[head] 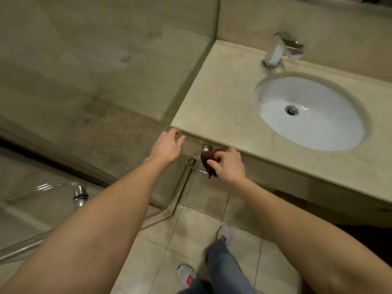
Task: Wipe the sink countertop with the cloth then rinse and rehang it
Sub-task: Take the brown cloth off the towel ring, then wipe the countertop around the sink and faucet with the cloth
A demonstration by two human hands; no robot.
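Note:
A dark red cloth [206, 161] hangs on a chrome towel ring [192, 165] fixed to the front face of the beige stone countertop [220, 102]. My right hand [229, 165] pinches the cloth at the ring, just below the counter's front edge. Left of the ring, my left hand [167, 146] hovers with fingers spread and holds nothing, near the counter's left corner. A white oval sink basin [331, 115] with a metal drain [292, 109] is set into the countertop, and a chrome faucet [275, 52] stands behind it.
A glass shower panel [106, 81] rises along the counter's left side, with a chrome door handle [79, 194] low on the left. Beige floor tiles [186, 230] lie below, with my feet in grey and red shoes. A few water drops sit on the counter near the basin.

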